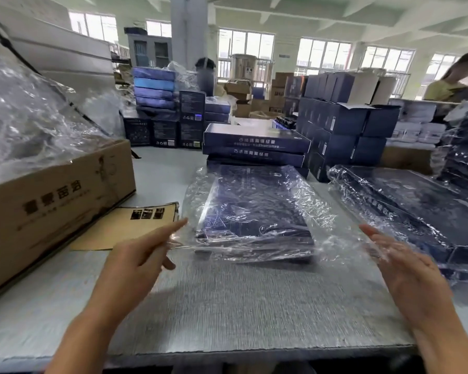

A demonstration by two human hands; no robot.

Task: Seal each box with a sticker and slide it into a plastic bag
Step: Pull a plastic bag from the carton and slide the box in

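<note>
cardboard carton left | brown sheet beside it | person far right

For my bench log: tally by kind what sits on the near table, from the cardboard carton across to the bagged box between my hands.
Cardboard carton: 1
Tan sheet: 1
Bagged blue box: 1
Total: 3
</note>
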